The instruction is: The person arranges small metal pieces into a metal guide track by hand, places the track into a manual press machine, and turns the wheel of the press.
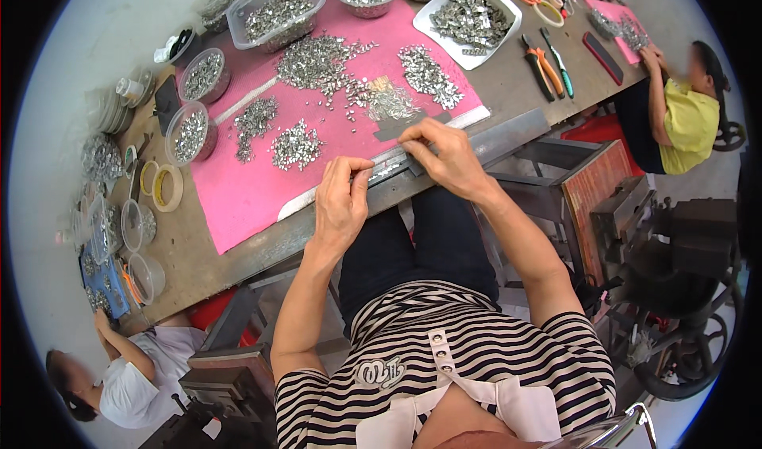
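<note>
Strip (389, 174): narrow, dark, shiny bits (387, 166) along it, between both hands at the near edge of the table (194, 251).
Left hand (340, 199): fingers curled, thumb and forefinger close together at the strip's left end; cannot tell whether they pinch it.
Right hand (444, 159): thumb and forefinger bent toward each other over the strip's right end; anything between them is too small to tell.
Cloth (226, 199): pink, under loose piles (296, 145) of metal pieces; a grey plate (395, 127) lies just beyond the right hand.
Bits: being so small, they probably call for light fingertip pressure, with the left hand steadying the strip and the right wrist clear of the piles.
</note>
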### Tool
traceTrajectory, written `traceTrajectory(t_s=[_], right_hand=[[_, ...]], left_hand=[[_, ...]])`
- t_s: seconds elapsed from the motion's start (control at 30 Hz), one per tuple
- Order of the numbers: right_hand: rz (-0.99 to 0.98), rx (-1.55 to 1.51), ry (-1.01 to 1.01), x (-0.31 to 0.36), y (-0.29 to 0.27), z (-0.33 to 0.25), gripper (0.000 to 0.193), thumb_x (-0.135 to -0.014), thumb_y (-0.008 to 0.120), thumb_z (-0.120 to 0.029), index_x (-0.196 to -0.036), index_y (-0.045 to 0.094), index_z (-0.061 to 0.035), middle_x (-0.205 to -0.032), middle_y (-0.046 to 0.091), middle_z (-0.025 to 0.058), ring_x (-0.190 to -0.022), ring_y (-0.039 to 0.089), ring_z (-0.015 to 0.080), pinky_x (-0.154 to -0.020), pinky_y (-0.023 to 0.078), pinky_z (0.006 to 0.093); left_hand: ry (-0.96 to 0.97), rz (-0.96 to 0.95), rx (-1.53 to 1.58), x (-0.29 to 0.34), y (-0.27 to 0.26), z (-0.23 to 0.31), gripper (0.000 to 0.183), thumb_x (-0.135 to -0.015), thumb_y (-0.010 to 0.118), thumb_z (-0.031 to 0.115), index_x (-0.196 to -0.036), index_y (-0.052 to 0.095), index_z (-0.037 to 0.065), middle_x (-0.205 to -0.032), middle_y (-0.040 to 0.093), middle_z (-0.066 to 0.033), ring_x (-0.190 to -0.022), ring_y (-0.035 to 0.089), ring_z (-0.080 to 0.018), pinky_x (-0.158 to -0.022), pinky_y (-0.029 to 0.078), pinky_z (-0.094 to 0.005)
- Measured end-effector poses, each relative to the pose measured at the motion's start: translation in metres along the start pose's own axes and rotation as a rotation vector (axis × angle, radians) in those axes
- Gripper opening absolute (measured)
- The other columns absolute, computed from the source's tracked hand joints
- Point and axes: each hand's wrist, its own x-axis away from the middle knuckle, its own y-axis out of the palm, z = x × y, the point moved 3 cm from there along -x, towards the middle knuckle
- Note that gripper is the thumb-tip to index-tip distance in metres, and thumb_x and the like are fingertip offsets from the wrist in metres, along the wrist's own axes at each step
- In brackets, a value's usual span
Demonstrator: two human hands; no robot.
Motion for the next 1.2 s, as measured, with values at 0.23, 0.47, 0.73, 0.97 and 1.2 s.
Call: traceTrajectory(t_s=[0.23,0.47,0.73,0.97,1.2], right_hand=[[0.082,-0.152,-0.08,0.017,0.022,0.004,0.009,-0.093,0.07,-0.003,-0.1,0.072,0.0022,-0.103,0.074,0.0114,-0.098,0.07,0.0224,-0.087,0.054,0.0345],[0.043,-0.171,0.003,0.022,0.03,0.005,0.007,-0.093,0.07,-0.003,-0.098,0.072,0.001,-0.103,0.074,0.01,-0.099,0.068,0.0219,-0.089,0.053,0.0342],[0.084,-0.106,-0.047,0.021,0.032,0.005,0.005,-0.092,0.071,-0.003,-0.095,0.07,0.0004,-0.099,0.074,0.0097,-0.095,0.068,0.0238,-0.087,0.052,0.0359],[0.17,0.129,-0.282,0.027,0.035,-0.001,0.009,-0.088,0.074,-0.005,-0.096,0.07,-0.003,-0.098,0.071,0.0069,-0.093,0.066,0.0253,-0.087,0.048,0.0382],[0.191,0.13,-0.32,0.029,0.031,0.001,0.019,-0.086,0.074,0.002,-0.104,0.073,-0.0022,-0.104,0.073,0.0101,-0.098,0.068,0.0263,-0.087,0.049,0.0366]], left_hand=[[0.02,0.076,-0.048,-0.003,-0.001,0.007,0.01,-0.093,0.064,-0.003,-0.103,0.065,-0.001,-0.09,0.063,-0.0151,-0.083,0.061,-0.0318,-0.076,0.049,-0.0411],[0.0,0.096,0.014,0.008,-0.002,0.0,0.01,-0.093,0.068,-0.002,-0.102,0.063,-0.001,-0.091,0.066,-0.015,-0.082,0.064,-0.0311,-0.074,0.051,-0.0402],[-0.034,0.082,0.078,0.01,0.0,0.0,0.012,-0.09,0.072,-0.001,-0.098,0.063,0.0,-0.097,0.07,-0.015,-0.084,0.066,-0.0309,-0.075,0.053,-0.0399],[0.053,0.056,-0.026,0.005,0.006,0.004,0.01,-0.089,0.071,-0.001,-0.096,0.064,0.0,-0.098,0.067,-0.0133,-0.091,0.063,-0.0316,-0.08,0.05,-0.0416],[0.111,0.047,-0.12,0.004,0.014,0.002,0.011,-0.091,0.071,0.003,-0.098,0.063,-0.001,-0.099,0.066,-0.0147,-0.091,0.062,-0.0328,-0.08,0.049,-0.0411]])
